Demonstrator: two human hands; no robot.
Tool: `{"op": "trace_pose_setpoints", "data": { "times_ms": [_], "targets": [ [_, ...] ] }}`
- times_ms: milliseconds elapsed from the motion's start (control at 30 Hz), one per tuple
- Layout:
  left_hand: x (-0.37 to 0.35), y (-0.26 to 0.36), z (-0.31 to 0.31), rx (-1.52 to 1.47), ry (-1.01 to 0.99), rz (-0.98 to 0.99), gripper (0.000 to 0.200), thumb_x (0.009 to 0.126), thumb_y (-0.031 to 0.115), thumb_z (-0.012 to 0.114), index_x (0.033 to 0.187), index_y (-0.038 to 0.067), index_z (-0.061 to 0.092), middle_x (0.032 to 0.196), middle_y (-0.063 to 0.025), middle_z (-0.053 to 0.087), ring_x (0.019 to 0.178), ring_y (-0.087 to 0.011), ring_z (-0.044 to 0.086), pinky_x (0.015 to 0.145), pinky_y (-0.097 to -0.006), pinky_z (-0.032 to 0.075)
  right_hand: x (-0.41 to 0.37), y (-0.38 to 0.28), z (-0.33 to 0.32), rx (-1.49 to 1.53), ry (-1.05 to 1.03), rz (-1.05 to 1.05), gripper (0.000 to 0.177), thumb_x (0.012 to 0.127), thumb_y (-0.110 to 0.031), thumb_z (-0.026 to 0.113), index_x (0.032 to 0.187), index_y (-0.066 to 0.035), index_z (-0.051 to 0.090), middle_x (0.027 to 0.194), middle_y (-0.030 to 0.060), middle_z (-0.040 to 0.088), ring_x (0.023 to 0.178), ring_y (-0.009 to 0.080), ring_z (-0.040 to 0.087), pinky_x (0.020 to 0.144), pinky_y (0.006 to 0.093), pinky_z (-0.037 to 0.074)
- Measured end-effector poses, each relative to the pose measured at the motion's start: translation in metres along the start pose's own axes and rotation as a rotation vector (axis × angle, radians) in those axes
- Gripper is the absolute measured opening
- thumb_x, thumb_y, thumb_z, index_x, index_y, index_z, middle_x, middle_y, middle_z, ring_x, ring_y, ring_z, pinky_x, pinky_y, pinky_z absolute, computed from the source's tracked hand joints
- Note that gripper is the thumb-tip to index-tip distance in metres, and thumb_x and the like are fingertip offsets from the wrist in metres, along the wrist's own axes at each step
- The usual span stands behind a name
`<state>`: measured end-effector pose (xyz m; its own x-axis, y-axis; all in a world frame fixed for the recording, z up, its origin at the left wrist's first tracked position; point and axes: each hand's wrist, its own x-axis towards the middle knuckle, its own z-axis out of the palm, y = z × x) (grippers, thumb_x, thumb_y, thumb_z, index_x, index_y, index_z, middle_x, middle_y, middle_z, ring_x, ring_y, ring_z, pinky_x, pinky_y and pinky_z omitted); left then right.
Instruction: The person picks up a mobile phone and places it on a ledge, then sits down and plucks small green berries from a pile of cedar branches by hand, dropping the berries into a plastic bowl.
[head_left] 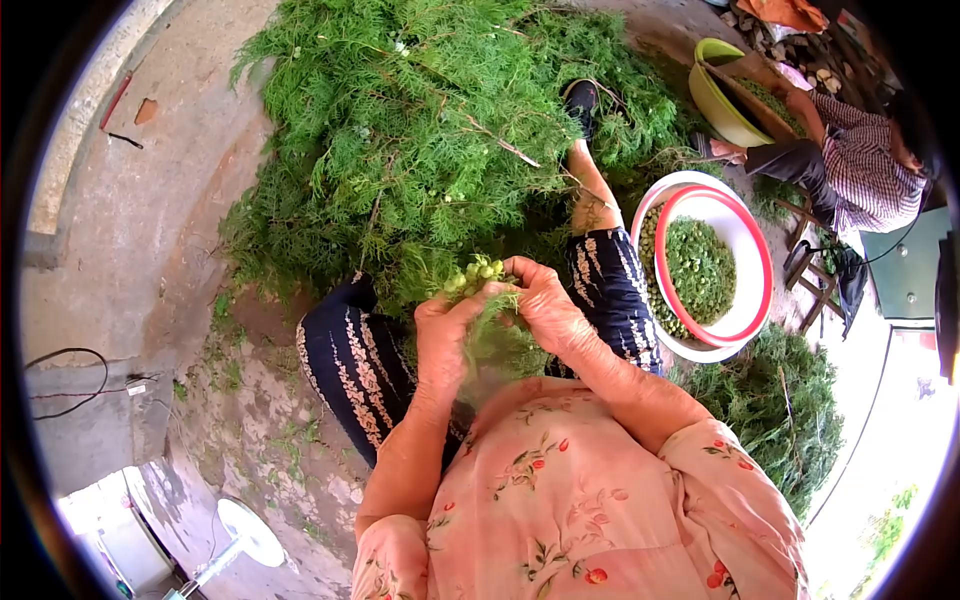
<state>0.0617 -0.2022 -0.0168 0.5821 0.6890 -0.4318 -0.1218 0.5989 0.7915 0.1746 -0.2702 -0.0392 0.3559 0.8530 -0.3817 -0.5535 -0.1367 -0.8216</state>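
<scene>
Seated person, sprig (492, 322) held over the lap, just left of the basin (700, 350). Left hand (445, 335) has a closed grip on the stem; right hand (545, 305) pinches the green seeds (475, 273). This looks like seed-stripping. The next move likely needs a firm pull, then a reach to the basin.
</scene>
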Motion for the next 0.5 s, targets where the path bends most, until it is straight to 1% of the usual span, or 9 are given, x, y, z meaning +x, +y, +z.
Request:
{"op": "trace_pose_setpoints", "data": {
  "times_ms": [33, 133, 233, 267, 333, 433, 467, 500],
  "targets": [
    [-0.001, 0.001, 0.002, 0.013, 0.027, -0.002, 0.012, 0.079, 0.005, 0.06, 0.086, -0.004, 0.064, 0.073, -0.0084, 0.064, 0.055, -0.0147, 0.059, 0.048, -0.0255, 0.047, 0.001, 0.0, 0.0, -0.052, 0.024, -0.005, 0.018, 0.083, -0.013, 0.062, 0.094, 0.0, 0.055, 0.074, 0.0039, 0.057, 0.057, 0.0076, 0.047, 0.052, 0.0217, 0.041],
    [0.01, -0.01, -0.013, -0.051, -0.011, 0.007, 0.014, 0.081, 0.004, 0.058, 0.092, -0.004, 0.062, 0.075, -0.0089, 0.064, 0.056, -0.0144, 0.059, 0.045, -0.0226, 0.044, 0.0, -0.001, -0.001, 0.07, -0.036, 0.051, 0.014, 0.084, -0.011, 0.06, 0.092, 0.0, 0.056, 0.073, 0.0044, 0.057, 0.057, 0.0087, 0.049, 0.052, 0.0222, 0.042],
    [0.004, 0.003, -0.012, -0.121, -0.04, -0.107, 0.017, 0.081, 0.002, 0.055, 0.097, -0.004, 0.059, 0.077, -0.0097, 0.064, 0.056, -0.0141, 0.059, 0.04, -0.019, 0.04, -0.002, -0.003, -0.002, 0.335, -0.067, 0.129, 0.009, 0.086, -0.008, 0.056, 0.093, -0.001, 0.055, 0.075, 0.0044, 0.057, 0.058, 0.0117, 0.051, 0.053, 0.0239, 0.043],
    [0.005, 0.002, -0.012, -0.094, 0.016, -0.118, 0.018, 0.082, 0.001, 0.053, 0.098, -0.004, 0.058, 0.079, -0.0104, 0.064, 0.055, -0.0136, 0.058, 0.036, -0.0159, 0.037, -0.002, -0.002, -0.003, 0.375, -0.08, 0.133, 0.009, 0.085, -0.008, 0.057, 0.093, -0.004, 0.055, 0.077, 0.0038, 0.057, 0.06, 0.0127, 0.052, 0.052, 0.0248, 0.044],
    [0.007, 0.0, -0.017, -0.13, -0.031, -0.124, 0.018, 0.082, 0.001, 0.053, 0.098, -0.004, 0.058, 0.079, -0.0106, 0.064, 0.056, -0.0144, 0.059, 0.036, -0.0158, 0.037, -0.002, 0.003, -0.006, 0.453, -0.107, 0.14, 0.011, 0.084, -0.009, 0.06, 0.094, -0.008, 0.055, 0.083, 0.0026, 0.058, 0.065, 0.0147, 0.055, 0.051, 0.0265, 0.045],
    [0.009, -0.004, -0.024, -0.13, -0.12, -0.124, 0.018, 0.081, 0.001, 0.054, 0.097, -0.003, 0.059, 0.078, -0.0101, 0.064, 0.057, -0.0154, 0.06, 0.037, -0.0164, 0.04, -0.005, -0.004, -0.006, 0.524, -0.135, 0.135, 0.015, 0.083, -0.008, 0.055, 0.098, -0.004, 0.052, 0.086, 0.0062, 0.057, 0.071, 0.0176, 0.054, 0.057, 0.031, 0.046],
    [0.01, -0.005, -0.024, -0.122, -0.151, -0.123, 0.018, 0.081, 0.002, 0.054, 0.097, -0.003, 0.059, 0.078, -0.0098, 0.064, 0.057, -0.0157, 0.06, 0.038, -0.0166, 0.041, -0.005, -0.005, -0.007, 0.501, -0.126, 0.144, 0.022, 0.08, -0.01, 0.056, 0.101, -0.005, 0.051, 0.09, 0.007, 0.057, 0.079, 0.018, 0.054, 0.061, 0.0322, 0.046],
    [0.007, -0.003, -0.02, -0.125, -0.134, -0.128, 0.017, 0.081, 0.002, 0.055, 0.096, -0.003, 0.06, 0.078, -0.0094, 0.064, 0.058, -0.0158, 0.06, 0.04, -0.0172, 0.042, -0.004, -0.005, -0.009, 0.483, -0.139, 0.144, 0.024, 0.08, -0.01, 0.056, 0.102, -0.005, 0.051, 0.09, 0.0068, 0.056, 0.08, 0.0179, 0.053, 0.061, 0.032, 0.046]
  ]
}}
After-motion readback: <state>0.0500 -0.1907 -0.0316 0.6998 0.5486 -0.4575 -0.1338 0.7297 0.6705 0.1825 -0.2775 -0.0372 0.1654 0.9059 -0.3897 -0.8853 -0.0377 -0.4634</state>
